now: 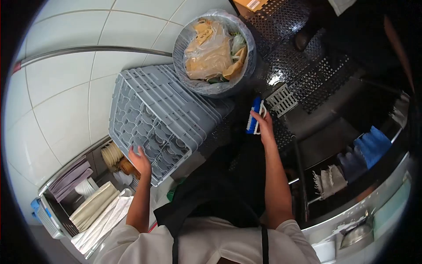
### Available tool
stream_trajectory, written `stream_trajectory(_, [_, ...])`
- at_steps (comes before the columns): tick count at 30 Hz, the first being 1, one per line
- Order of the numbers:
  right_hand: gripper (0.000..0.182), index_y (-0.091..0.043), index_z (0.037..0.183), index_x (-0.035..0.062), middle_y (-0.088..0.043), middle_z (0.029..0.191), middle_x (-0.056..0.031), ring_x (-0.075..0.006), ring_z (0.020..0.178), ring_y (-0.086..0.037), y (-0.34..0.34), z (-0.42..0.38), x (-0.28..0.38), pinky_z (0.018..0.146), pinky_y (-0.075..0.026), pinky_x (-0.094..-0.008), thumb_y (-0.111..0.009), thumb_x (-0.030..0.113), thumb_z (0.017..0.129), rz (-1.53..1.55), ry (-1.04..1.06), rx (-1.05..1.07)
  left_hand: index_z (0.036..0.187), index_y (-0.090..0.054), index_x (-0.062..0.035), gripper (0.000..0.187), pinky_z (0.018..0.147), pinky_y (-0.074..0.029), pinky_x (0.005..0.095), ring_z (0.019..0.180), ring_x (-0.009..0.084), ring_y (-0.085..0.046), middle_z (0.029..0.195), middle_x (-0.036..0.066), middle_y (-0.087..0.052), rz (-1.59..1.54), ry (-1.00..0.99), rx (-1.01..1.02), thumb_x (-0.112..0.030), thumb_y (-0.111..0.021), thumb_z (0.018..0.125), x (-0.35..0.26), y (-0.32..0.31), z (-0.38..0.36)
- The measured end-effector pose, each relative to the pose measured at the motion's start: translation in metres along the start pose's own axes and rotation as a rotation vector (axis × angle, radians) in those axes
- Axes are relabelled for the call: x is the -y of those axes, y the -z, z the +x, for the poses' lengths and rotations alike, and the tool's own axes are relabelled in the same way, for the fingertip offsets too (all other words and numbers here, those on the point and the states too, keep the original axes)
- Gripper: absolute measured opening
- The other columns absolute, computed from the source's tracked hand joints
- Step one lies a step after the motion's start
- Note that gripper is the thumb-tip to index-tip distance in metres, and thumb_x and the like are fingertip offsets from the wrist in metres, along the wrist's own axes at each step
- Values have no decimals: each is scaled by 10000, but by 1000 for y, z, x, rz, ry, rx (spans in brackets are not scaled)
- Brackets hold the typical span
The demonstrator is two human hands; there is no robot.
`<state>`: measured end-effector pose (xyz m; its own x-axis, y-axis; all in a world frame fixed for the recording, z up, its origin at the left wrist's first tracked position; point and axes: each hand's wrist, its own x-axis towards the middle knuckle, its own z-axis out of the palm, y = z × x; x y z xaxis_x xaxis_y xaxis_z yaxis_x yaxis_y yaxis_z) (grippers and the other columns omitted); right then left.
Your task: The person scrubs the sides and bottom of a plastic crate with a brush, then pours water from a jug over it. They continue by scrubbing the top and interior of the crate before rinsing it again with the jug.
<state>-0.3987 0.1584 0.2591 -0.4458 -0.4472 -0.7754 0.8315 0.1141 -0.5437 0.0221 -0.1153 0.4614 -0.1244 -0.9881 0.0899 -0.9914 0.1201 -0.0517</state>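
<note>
My right hand [264,126] is closed around the white handle of a scrub brush [253,116] with a blue side. The brush is held over the dark floor. My left hand [140,162] has its fingers apart and overlaps the lower edge of a tall grey dish rack [180,108] in this view. The rack is tilted, its open grid of compartments facing left, and glasses show among the cells. Stacked brown bowls [111,153] are just left of that hand.
A lined bin [215,90] full of packaging stands behind the rack. A grey floor grate [282,100] and black perforated mats [327,75] lie to the right. Cloths, including a blue one [372,146], hang at right. Folded towels [94,206] hang at lower left.
</note>
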Motion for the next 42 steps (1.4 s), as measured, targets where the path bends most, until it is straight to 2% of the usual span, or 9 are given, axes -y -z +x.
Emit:
stream_trajectory(5, [588, -574, 1213, -3, -663, 1078, -81, -185, 969, -640, -25, 42, 16, 853, -506, -346, -828, 332, 802, -142, 96, 100, 1392, -469, 60, 522, 1155, -293, 421, 1353, 361, -435, 1429, 237, -477, -316, -81, 41, -307, -539, 1027, -147, -22, 23])
stream_trajectory(9, [611, -579, 1161, 1, -684, 1057, -165, -307, 976, -676, -80, 84, 40, 844, -512, -415, -848, 368, 753, -458, 222, -241, 1426, -422, 69, 528, 1160, -286, 418, 1360, 369, -427, 1445, 238, -458, -382, -78, 43, -244, -534, 1016, -203, -51, 29])
stream_trajectory(15, [596, -564, 1083, 60, -707, 950, -216, -443, 903, -680, -106, 105, 59, 794, -517, -520, -865, 351, 659, -725, 373, -602, 1457, -373, 71, 553, 1161, -287, 411, 1364, 376, -426, 1458, 244, -443, -449, -41, 35, -90, -544, 956, -202, -59, 24])
stream_trajectory(23, [613, -561, 1085, 75, -715, 901, -224, -459, 841, -685, -100, 131, 105, 757, -520, -530, -859, 382, 646, -945, 463, -653, 1461, -375, 67, 564, 1173, -269, 410, 1379, 386, -412, 1467, 255, -439, -385, -20, 13, -46, -532, 931, -212, -57, 24])
stream_trajectory(31, [656, -632, 1058, 43, -722, 984, -187, -418, 928, -689, -77, 147, 159, 838, -522, -484, -846, 506, 645, -1068, 316, -434, 1443, -389, 82, 559, 1182, -262, 430, 1402, 402, -388, 1494, 268, -419, -390, -72, -24, -54, -540, 923, -215, -53, 24])
stream_trajectory(35, [515, -636, 1005, 13, -710, 921, -121, -273, 803, -671, -66, 107, 143, 765, -521, -389, -852, 370, 704, -799, 418, -279, 1358, -520, 40, 442, 1172, -289, 442, 1390, 397, -407, 1476, 234, -465, -571, -91, 61, -160, -560, 966, -194, -27, 32])
stream_trajectory(37, [385, -649, 1036, 16, -679, 887, -51, -172, 771, -638, -97, 47, 143, 743, -511, -313, -793, 282, 798, -455, 350, -31, 1284, -598, 7, 376, 1159, -313, 446, 1373, 402, -425, 1450, 206, -505, -569, -98, 16, -220, -571, 985, -166, 3, 33])
stream_trajectory(40, [440, -602, 1131, -5, -689, 920, -123, -231, 875, -704, -153, -27, 125, 684, -584, -353, -727, 315, 855, -186, 13, 319, 1302, -564, 26, 419, 1154, -319, 451, 1369, 407, -428, 1436, 241, -497, -291, 6, -206, -230, -595, 972, -52, 22, 37])
stream_trajectory(42, [511, -584, 1176, -21, -702, 1004, -138, -227, 892, -701, -209, -56, 99, 759, -578, -357, -730, 342, 846, -159, -59, 473, 1317, -535, 46, 501, 1138, -337, 455, 1355, 420, -435, 1432, 280, -477, -123, 151, -302, -272, -638, 943, 55, 12, 34])
